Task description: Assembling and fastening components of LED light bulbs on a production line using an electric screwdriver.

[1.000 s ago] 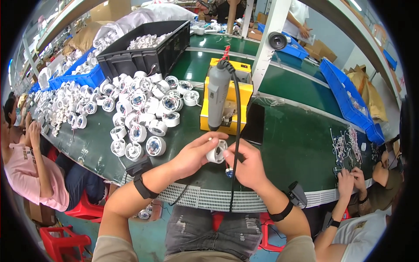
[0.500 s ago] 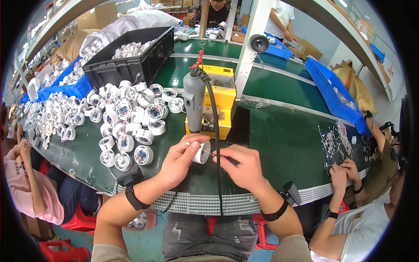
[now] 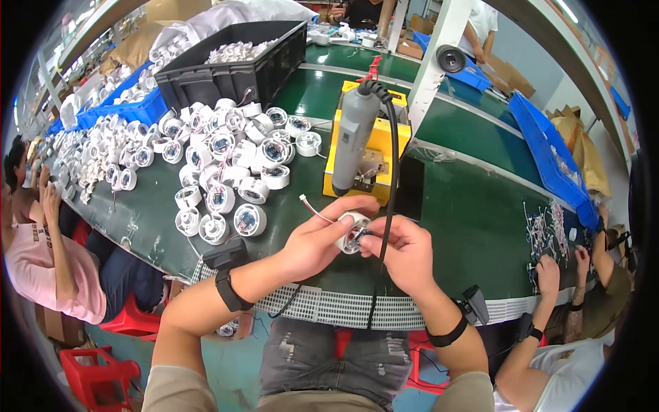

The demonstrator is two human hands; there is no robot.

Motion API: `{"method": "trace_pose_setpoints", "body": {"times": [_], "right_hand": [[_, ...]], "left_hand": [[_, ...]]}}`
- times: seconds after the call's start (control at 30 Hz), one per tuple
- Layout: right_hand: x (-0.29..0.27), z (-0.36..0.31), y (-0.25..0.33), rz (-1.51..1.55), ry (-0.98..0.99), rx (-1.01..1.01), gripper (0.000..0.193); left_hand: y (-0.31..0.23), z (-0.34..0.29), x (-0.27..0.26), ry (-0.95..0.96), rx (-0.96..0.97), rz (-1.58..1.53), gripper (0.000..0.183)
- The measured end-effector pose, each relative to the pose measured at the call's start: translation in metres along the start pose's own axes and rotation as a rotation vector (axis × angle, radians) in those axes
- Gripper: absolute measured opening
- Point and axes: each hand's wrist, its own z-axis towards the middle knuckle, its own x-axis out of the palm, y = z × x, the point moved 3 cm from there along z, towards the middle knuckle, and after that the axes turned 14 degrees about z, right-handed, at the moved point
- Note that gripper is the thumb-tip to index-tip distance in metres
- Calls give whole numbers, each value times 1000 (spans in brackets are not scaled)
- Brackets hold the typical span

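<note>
A white round plastic housing (image 3: 345, 242) is gripped in my left hand (image 3: 317, 240), its open side tilted toward my right hand. From its left side a thin red-and-white wire with a small white connector (image 3: 303, 198) sticks out past my left thumb. My right hand (image 3: 406, 255) pinches a small dark blue circuit board (image 3: 361, 237) at the housing's open face; the fingertips partly cover it. In front of my right fingers hangs a black cable (image 3: 390, 178), running up to a grey electric screwdriver (image 3: 357, 130).
A yellow machine (image 3: 335, 161) stands behind the screwdriver. Many similar housings (image 3: 248, 218) are piled at left, before a black crate (image 3: 206, 86) of white parts. At right lie wired boards (image 3: 546, 230) near a blue tray (image 3: 549, 161), where co-workers' hands (image 3: 547, 275) are working.
The wire's connector now extends farther left from the housing, and the circuit board has come up to the open face. The whole view has shifted, with the table's things appearing farther right.
</note>
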Motion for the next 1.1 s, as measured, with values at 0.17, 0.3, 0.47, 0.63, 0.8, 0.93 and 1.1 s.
{"method": "trace_pose_setpoints", "body": {"times": [0.17, 0.3, 0.47, 0.63, 0.8, 0.93, 1.1], "right_hand": [[5, -3, -3, -198, -30, -95, 14], [8, -4, 1, -438, -21, -298, 16], [9, -5, 1, -489, -55, -400, 18], [8, -3, -4, -411, -50, -398, 20], [6, -2, -6, -334, -68, -364, 21], [9, -1, -12, -31, -135, -219, 22], [1, 4, -10, -39, -50, -147, 24]], "left_hand": [[2, -1, -1, 52, -9, -49, 38], [2, 0, 0, 50, 10, -32, 38], [4, 2, -1, 107, 50, -23, 41], [0, 1, 2, 101, 86, 83, 50], [3, 1, 0, 116, 128, 131, 49], [4, 1, 1, 127, 103, 98, 51], [1, 1, -1, 101, 43, 172, 58]]}}
